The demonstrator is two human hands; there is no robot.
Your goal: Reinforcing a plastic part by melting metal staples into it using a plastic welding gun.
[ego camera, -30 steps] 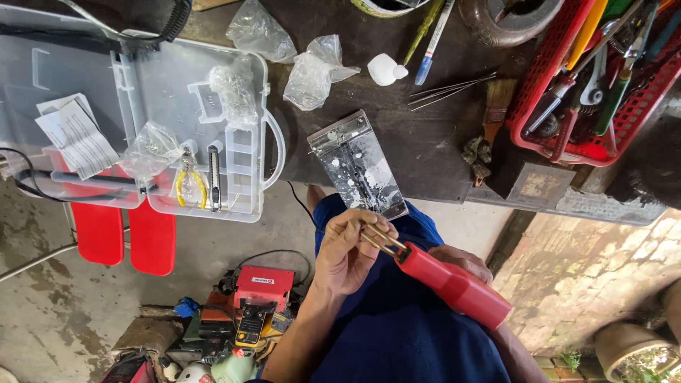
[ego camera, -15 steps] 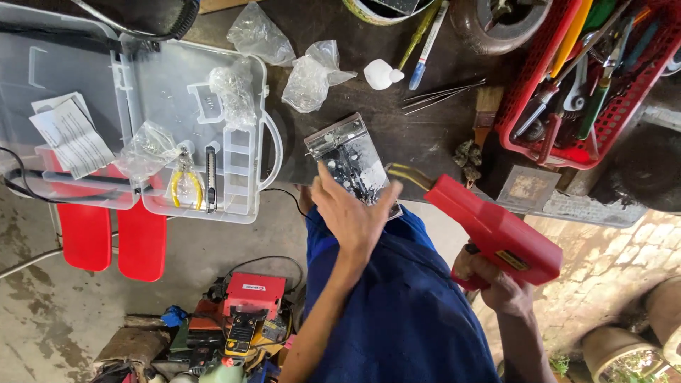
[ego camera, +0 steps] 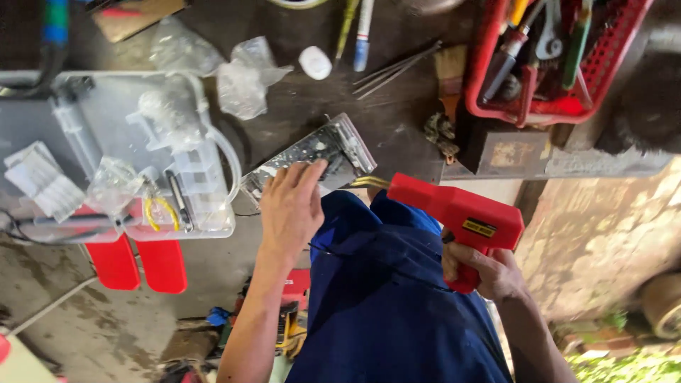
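My left hand [ego camera: 289, 209] rests its fingertips on a small clear flat case [ego camera: 312, 154] with dark contents, which lies at the near edge of the dark workbench [ego camera: 397, 135]. My right hand [ego camera: 488, 272] grips the handle of a red pistol-shaped tool [ego camera: 454, 220]. The tool's brass tip [ego camera: 369, 182] points left toward the case, just beside it. Blue work clothing [ego camera: 383, 291] fills the lower middle of the view.
A clear plastic organiser box [ego camera: 120, 156] with small parts and yellow-handled pliers sits at left. Plastic bags [ego camera: 245, 74], a white cap [ego camera: 315, 62] and metal rods [ego camera: 397, 67] lie on the bench. A red basket [ego camera: 546, 106] of hand tools stands at right. Red tools lie on the floor below.
The clear case has swung from upright to lying slanted under my left hand. My right hand has brought the red tool leftward, its tip now next to the case.
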